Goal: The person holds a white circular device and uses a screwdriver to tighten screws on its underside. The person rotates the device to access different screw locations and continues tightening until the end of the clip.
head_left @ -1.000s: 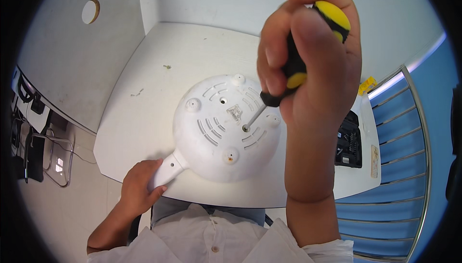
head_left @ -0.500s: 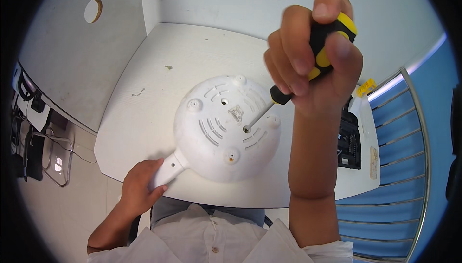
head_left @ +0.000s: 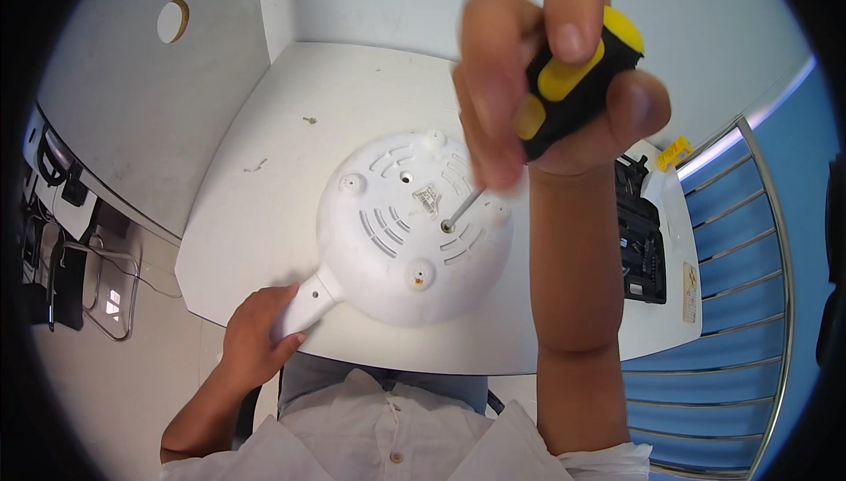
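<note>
we note our right hand (head_left: 583, 153) has respread its fingers around the screwdriver (head_left: 575, 74) above the white appliance (head_left: 374, 274), suggesting regripping between turns. our left hand (head_left: 258, 333) grasps the appliance's handle (head_left: 308, 303).

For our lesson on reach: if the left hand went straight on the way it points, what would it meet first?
The left hand, on the handle, would likely meet the round white body first; depth is unclear.
</note>
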Tool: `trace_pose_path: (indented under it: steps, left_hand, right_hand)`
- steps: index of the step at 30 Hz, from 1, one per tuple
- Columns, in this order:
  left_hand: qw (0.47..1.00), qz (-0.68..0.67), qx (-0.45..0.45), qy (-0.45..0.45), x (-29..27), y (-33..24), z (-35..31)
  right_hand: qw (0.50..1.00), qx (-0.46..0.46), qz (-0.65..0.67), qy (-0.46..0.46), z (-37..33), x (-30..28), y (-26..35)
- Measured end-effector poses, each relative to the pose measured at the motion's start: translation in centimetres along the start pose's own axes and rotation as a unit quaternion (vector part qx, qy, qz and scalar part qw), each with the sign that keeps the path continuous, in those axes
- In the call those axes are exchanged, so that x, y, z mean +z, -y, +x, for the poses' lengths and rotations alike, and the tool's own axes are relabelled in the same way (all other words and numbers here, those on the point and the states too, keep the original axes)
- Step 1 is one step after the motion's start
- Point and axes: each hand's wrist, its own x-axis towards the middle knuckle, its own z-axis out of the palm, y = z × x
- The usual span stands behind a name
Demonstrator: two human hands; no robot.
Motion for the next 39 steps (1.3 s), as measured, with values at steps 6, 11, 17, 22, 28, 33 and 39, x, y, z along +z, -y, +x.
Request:
trace_pose_path:
  steps: [6, 11, 17, 22, 28, 33, 39]
  left_hand:
    - [1.0, 0.012, -0.005, 0.004, -0.1, -0.1, -0.3]
    - [1.0, 0.019, 0.008, -0.003, 0.1, -0.2, -0.2]
    - [1.0, 0.004, 0.006, 0.0, 0.0, -0.1, -0.1]
    - [1.0, 0.008, -0.016, 0.006, 0.0, 0.0, -0.2]
    - [1.0, 0.022, -0.008, 0.011, -0.2, -0.6, 0.2]
    - [1.0, 0.022, -0.011, 0.007, -0.2, -0.3, -0.3]
    - [1.0, 0.018, 0.013, -0.007, 0.0, -0.3, -0.2]
  right_hand:
    - [0.941, -0.059, -0.3, -0.145, -0.9, 2.3, 0.0]
    - [0.75, -0.129, -0.54, -0.358, -0.9, 6.1, -2.1]
    - [0.949, 0.003, -0.244, -0.197, 0.0, 2.0, 1.0]
    - [0.991, 0.002, -0.043, -0.124, 0.7, 1.1, 0.0]
    - [0.987, -0.03, -0.126, -0.09, -1.7, 1.2, -0.2]
    - [0.905, -0.104, -0.357, -0.208, -1.6, 2.9, -1.0]
    - [0.771, -0.151, -0.506, -0.356, -0.2, 6.1, -1.8]
